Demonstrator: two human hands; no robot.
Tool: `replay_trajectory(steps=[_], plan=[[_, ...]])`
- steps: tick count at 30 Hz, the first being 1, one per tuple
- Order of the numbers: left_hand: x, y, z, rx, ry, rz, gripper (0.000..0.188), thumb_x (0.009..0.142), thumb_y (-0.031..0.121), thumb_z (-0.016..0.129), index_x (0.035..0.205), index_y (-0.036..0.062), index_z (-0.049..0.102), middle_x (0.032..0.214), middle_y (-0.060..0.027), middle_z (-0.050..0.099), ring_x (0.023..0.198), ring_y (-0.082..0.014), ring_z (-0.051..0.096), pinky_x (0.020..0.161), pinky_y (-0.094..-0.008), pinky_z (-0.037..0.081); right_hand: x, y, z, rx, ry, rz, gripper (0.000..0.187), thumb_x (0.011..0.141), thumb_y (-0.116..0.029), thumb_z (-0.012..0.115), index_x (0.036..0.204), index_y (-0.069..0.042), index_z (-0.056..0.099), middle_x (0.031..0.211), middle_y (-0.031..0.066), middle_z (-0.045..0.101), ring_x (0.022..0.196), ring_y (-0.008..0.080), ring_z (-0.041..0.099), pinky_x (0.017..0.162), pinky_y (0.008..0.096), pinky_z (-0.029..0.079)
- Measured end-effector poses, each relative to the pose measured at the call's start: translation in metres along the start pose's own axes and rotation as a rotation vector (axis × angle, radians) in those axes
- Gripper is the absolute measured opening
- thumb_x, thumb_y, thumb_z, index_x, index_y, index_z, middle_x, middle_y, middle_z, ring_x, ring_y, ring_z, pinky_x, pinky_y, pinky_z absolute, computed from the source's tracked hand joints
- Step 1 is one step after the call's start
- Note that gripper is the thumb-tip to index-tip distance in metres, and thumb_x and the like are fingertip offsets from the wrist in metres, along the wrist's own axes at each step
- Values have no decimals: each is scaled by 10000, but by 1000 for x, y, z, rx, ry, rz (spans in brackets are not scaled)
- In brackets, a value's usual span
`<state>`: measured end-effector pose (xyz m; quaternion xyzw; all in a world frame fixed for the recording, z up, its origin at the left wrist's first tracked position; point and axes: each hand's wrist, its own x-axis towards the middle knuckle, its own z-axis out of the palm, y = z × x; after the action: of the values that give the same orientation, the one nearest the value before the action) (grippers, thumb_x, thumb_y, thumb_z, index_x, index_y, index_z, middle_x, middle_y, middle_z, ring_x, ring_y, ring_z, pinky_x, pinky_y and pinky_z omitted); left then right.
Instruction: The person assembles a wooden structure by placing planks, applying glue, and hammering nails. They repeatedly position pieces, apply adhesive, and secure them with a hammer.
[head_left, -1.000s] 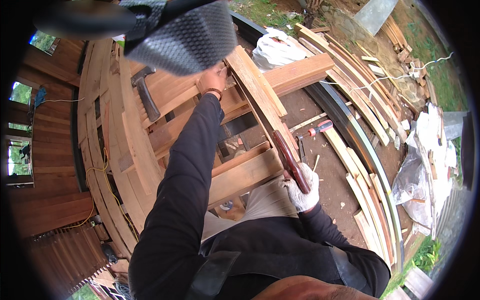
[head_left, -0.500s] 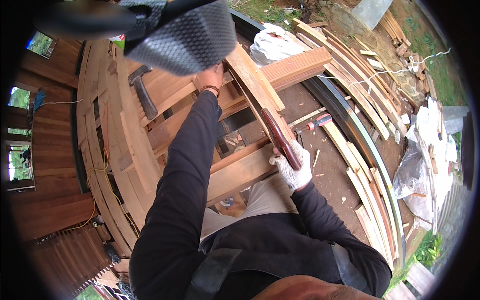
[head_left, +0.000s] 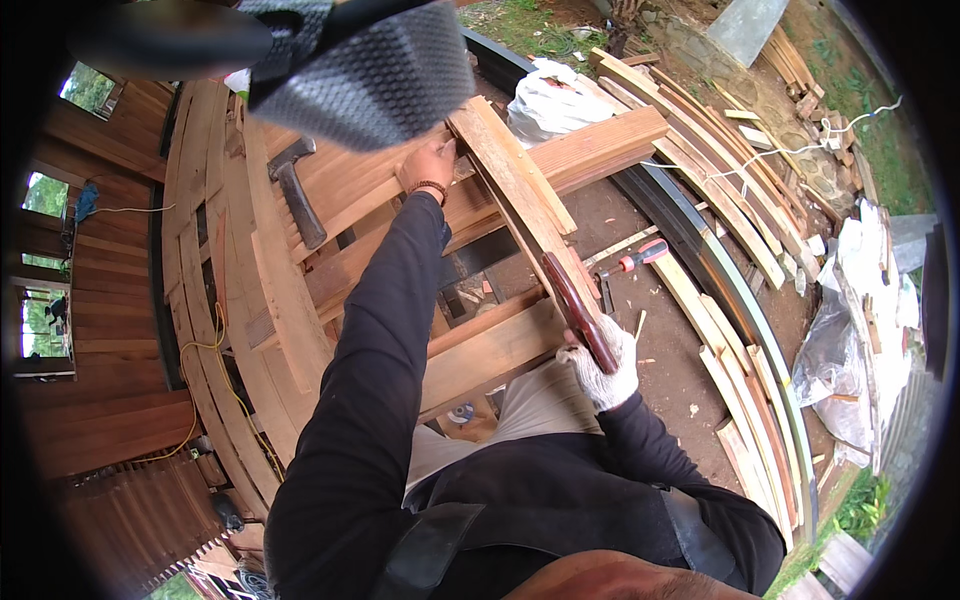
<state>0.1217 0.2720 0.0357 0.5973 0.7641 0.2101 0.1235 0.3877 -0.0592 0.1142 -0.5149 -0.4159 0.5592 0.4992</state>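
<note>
Drawn back toward the body, the gloved right hand [head_left: 603, 365] now sits lower on the board.
It clenches a dark red saw handle [head_left: 578, 310]; bare left hand [head_left: 430, 165], at eleven o'clock, grips the slanted plank [head_left: 510, 170] being cut, hatchet [head_left: 295, 190] lying nearby.

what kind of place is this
Probably an open-air woodworking or building site. Stacked planks lie on bare dirt, a hatchet rests on the timber frame, and the gloved right hand grips a saw handle.
</note>
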Motion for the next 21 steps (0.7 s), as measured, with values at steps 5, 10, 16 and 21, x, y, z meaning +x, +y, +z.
replay_trajectory(steps=[5, 10, 16, 21], plan=[[4, 0, 1, 14, -5, -8, 491, 998, 611, 543, 1154, 222, 800, 1070, -121, 791, 1087, -321, 724, 1044, -462, 414, 1, -7, 2, -145, -12, -110, 361, 897, -167, 854, 1127, 56, 689, 923, 99, 729, 901, 149, 744, 745, 300, 564], [2, 2, -3, 20, -7, 2, 493, 998, 615, 541, 1153, 225, 800, 1059, -124, 792, 1084, -324, 728, 1035, -464, 419, -15, -18, -13, -302, -45, -123, 360, 903, -115, 830, 1181, 49, 670, 1000, 57, 732, 924, 116, 725, 771, 280, 587], [10, -2, -1, -2, -21, 28, 529, 1003, 627, 523, 1157, 200, 795, 1052, -127, 793, 1085, -321, 728, 1034, -508, 414, -1, -11, 2, -119, -25, -57, 400, 900, -107, 834, 1212, 72, 658, 1019, 83, 729, 967, 145, 742, 796, 284, 587], [5, 0, -4, 30, -31, 9, 527, 1006, 636, 515, 1162, 217, 793, 1063, -131, 792, 1082, -324, 729, 1051, -516, 396, -15, -17, -18, -473, -74, -81, 440, 877, -191, 885, 1182, 51, 679, 990, 80, 737, 947, 147, 736, 788, 286, 583]])
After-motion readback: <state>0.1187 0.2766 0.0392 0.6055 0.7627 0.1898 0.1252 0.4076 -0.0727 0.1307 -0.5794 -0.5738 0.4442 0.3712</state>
